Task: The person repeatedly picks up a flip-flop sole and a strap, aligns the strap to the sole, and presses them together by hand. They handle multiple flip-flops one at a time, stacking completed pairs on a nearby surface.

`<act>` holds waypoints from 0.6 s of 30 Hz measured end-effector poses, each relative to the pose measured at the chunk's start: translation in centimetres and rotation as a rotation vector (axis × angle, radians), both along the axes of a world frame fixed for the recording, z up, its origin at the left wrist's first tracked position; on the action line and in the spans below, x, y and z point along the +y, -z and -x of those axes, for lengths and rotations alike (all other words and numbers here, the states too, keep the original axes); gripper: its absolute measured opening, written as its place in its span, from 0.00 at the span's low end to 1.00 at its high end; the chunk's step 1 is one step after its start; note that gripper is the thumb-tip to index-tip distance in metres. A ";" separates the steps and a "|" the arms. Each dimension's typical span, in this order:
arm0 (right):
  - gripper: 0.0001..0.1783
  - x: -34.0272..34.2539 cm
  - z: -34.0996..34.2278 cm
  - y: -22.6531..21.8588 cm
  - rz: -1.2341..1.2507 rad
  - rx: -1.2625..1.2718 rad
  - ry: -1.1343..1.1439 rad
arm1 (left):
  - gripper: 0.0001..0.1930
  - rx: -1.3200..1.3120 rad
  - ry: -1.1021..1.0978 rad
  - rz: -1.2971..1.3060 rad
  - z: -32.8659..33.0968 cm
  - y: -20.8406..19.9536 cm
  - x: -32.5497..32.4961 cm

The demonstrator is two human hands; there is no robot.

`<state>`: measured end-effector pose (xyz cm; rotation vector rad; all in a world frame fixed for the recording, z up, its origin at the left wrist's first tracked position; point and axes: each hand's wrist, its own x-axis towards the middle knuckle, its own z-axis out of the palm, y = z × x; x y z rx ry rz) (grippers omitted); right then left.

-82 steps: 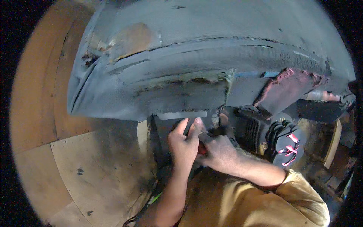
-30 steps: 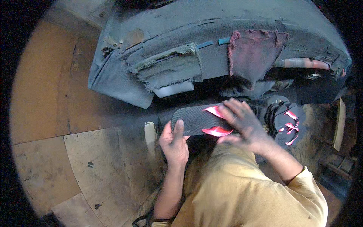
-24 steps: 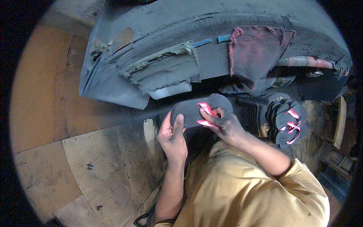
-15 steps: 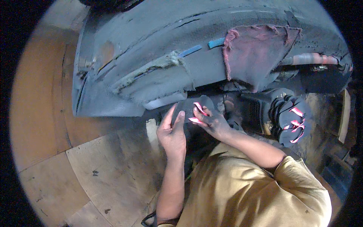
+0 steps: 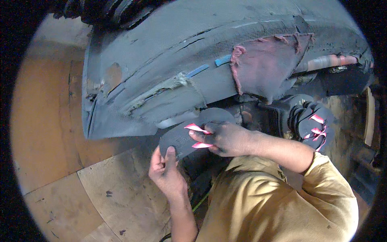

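A dark grey flip-flop (image 5: 179, 137) with pink-and-white straps is held in front of my chest, its top face turned up toward me. My left hand (image 5: 171, 177) pinches the lower-left end, thumb on top and fingers tucked beneath. Across the strap area lies my right hand (image 5: 229, 139), blackened with dust, its fingers closed around the straps and the sole there. Part of the sole is hidden under that hand. To the right stands a stack of similar dark flip-flops (image 5: 305, 123) with pink straps.
A dust-covered grey bench (image 5: 157, 40) curves across the far side. On its edge hang a pinkish frayed cloth (image 5: 270, 64) and blue strips (image 5: 197, 71). Dark piled material (image 5: 117, 12) sits at the top left. Worn brown boards (image 5: 117, 177) cover the floor at left.
The flip-flop has been turned so more of its top face shows, and its held end has moved left and down with my left hand. My right hand still grips the strap area.
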<state>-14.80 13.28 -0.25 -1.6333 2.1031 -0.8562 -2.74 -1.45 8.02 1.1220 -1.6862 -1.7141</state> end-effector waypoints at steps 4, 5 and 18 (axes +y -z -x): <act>0.42 -1.3 -1.3 -2.2 0.035 -0.014 -0.050 | 0.16 0.002 -0.101 0.062 -2.3 -2.5 -0.3; 0.40 -1.4 -1.7 -2.8 0.109 -0.022 -0.030 | 0.16 0.010 -0.094 0.085 -3.1 -3.0 -0.3; 0.37 0.1 -4.5 -3.6 0.394 0.155 -0.038 | 0.17 0.263 -0.354 -0.095 -15.2 0.1 5.8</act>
